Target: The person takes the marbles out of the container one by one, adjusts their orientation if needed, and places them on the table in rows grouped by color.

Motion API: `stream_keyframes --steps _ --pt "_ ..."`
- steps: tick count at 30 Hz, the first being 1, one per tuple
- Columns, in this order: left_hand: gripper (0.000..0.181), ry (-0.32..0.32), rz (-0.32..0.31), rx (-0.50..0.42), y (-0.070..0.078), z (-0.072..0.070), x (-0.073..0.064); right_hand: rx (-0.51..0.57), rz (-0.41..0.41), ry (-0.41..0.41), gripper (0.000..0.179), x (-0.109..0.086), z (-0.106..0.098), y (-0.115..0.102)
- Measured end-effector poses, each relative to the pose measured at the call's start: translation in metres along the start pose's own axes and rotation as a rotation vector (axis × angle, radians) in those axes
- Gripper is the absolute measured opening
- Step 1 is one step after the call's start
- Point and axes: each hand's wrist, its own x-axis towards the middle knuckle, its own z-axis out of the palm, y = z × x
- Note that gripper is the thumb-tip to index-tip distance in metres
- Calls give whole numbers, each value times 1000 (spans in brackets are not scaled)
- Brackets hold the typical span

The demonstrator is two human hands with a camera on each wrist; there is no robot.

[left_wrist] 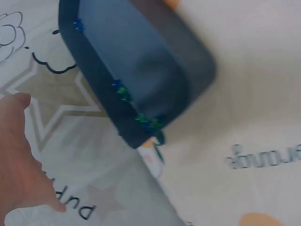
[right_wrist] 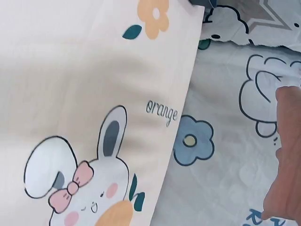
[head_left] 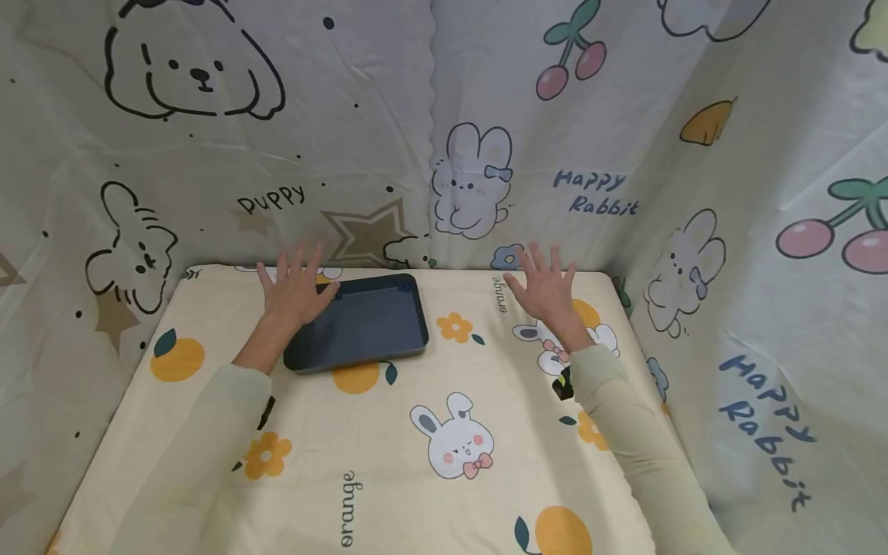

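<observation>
A dark blue-grey rectangular tray point(head_left: 368, 324) lies on the table toward its back edge. Small shiny blue and green pieces point(left_wrist: 123, 93) gather along one inner side of it in the left wrist view; their kind is too blurred to name. With fingers spread, my left hand point(head_left: 290, 294) hovers over the tray's left end, its thumb overlapping the rim in the head view. My right hand point(head_left: 546, 291), also spread and holding nothing, is over the back right of the table, well apart from the tray.
The table point(head_left: 416, 509) has a cream cloth printed with rabbits, oranges and flowers. Pale printed curtains point(head_left: 388, 139) rise close behind its back edge and along both sides. Dark wrist-camera parts point(head_left: 563, 384) show at the sleeves.
</observation>
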Motion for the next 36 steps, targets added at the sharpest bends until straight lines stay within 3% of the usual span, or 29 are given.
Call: stream_keyframes --steps 8,17,26,36 --pt "79 -33 -23 -48 -26 23 -27 3 -29 -36 69 -4 19 -24" --pt "79 -55 -49 -48 -42 48 -53 -8 -67 -57 67 -11 45 -54" --pt "76 -67 -64 -42 -53 66 -67 -50 -96 -104 67 -18 66 -84" --pt "76 -80 -94 -60 -59 75 -79 -16 -101 -127 67 -19 82 -114"
